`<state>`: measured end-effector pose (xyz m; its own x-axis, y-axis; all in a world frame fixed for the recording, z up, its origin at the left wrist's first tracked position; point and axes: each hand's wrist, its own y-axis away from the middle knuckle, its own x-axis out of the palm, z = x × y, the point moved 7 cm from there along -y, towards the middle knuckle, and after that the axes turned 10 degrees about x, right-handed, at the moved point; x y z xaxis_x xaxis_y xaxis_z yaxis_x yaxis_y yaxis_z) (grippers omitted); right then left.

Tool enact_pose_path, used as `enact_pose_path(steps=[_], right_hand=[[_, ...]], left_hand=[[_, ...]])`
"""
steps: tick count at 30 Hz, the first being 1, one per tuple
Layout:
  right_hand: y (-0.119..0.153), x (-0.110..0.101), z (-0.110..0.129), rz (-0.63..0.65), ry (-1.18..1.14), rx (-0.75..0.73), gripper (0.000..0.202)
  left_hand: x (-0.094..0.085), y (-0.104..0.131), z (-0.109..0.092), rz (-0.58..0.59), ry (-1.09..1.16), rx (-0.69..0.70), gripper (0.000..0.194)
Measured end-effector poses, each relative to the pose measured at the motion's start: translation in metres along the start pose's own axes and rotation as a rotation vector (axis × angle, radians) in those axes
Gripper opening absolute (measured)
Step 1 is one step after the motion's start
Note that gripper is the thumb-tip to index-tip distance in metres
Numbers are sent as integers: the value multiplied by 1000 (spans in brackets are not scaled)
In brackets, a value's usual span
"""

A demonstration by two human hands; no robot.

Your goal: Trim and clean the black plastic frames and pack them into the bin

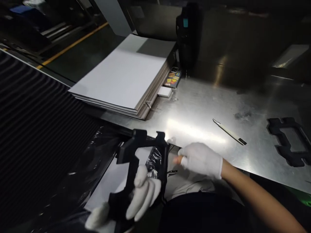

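Note:
My left hand (143, 195), in a white glove, is closed round a black plastic frame (130, 174) with an open middle, held tilted below the table's front edge. My right hand (200, 160), also gloved but with a bare fingertip showing, is just right of the frame and apart from it. Its fingers are curled together and slightly blurred; what they hold, if anything, cannot be made out. A craft knife (229, 131) with a pale handle lies on the metal table (194, 106) beyond my right hand. A second black frame (283, 137) rests flat at the right.
A tall stack of white sheets (119, 71) stands at the table's back left. Beside it are a small white box (165, 92), a phone in a patterned case (173, 77) and a dark upright object (186, 38). Black plastic film (80, 174) lies at the lower left, by a ribbed black surface (36, 129).

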<state>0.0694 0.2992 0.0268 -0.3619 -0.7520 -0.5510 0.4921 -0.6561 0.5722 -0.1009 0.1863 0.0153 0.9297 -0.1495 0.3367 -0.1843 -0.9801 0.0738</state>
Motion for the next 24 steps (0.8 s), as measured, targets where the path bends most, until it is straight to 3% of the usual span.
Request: enact_pose_path(steps=[2,5,7,9,11,13,14,17,20,22,24], right_hand=[[-36,-40,14,-223,181,21,46],[-97,-105,41,-592,400,19,37],[-137,-125,54,-621,461,-8,43],[-162,-127,57,-587,474,-38,43],[-166,-116,51,-569,490,-46,38],[-147,-96,39,-558,476,-45,37],[-129,-85,31,-558,431,-50,37],[-55,-44,17,-556,136,-144,35],[13,12,23,-412,-27,-398,39],[36,42,23,-380,-27,-439,39],[41,56,16,-413,-19,-401,37]], left_hand=[[-15,24,3,-109,59,-31,70],[-23,50,26,-201,40,-185,81],[-18,59,42,-146,-1,-239,96],[-12,64,55,-108,-45,-274,91],[-9,67,63,-115,-127,-312,62],[-6,69,65,-119,-197,-326,29],[-5,69,66,-113,-213,-324,23],[-2,67,70,-95,-221,-344,22],[-2,59,76,-104,-280,-360,27],[2,51,78,-96,-313,-362,29],[7,45,79,-83,-324,-370,29]])
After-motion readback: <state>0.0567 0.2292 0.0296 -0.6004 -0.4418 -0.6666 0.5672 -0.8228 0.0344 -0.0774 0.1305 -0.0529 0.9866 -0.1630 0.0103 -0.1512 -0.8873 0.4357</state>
